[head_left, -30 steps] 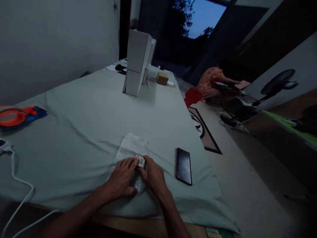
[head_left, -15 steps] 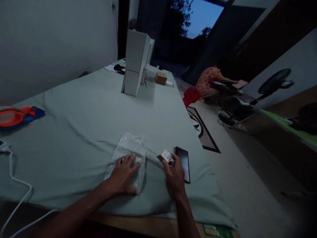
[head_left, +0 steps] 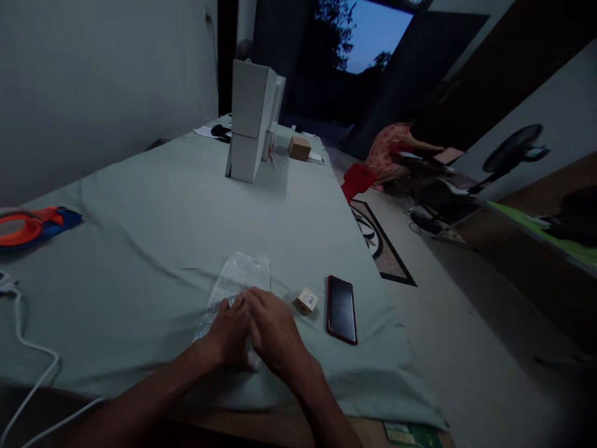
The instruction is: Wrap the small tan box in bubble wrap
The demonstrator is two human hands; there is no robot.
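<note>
A sheet of clear bubble wrap [head_left: 242, 267] lies near the front edge of the cloth-covered table, its lower part covered by my hands. My left hand [head_left: 231, 333] rests on it with the fingers bent and closed on the plastic. Right against it is my right hand [head_left: 273, 326], its fingers together and closed on the same wrap; the fingertips are partly hidden. A small box [head_left: 306, 301] sits on the cloth just right of my right hand, touched by neither hand. Beyond it lies a phone [head_left: 342, 309] in a dark red case, screen up.
Tall white boxes [head_left: 247, 124] stand toward the far end, with a brown box [head_left: 299, 149] beside them. Orange and blue items [head_left: 40, 227] and a white cable [head_left: 35, 345] are at left. A person [head_left: 387, 152] sits beyond a red chair [head_left: 358, 180], near a fan [head_left: 513, 149].
My right hand has let go of the small box, leaving it on the table, and has moved left onto the bubble wrap beside my left hand. The left hand's fingers have drawn together.
</note>
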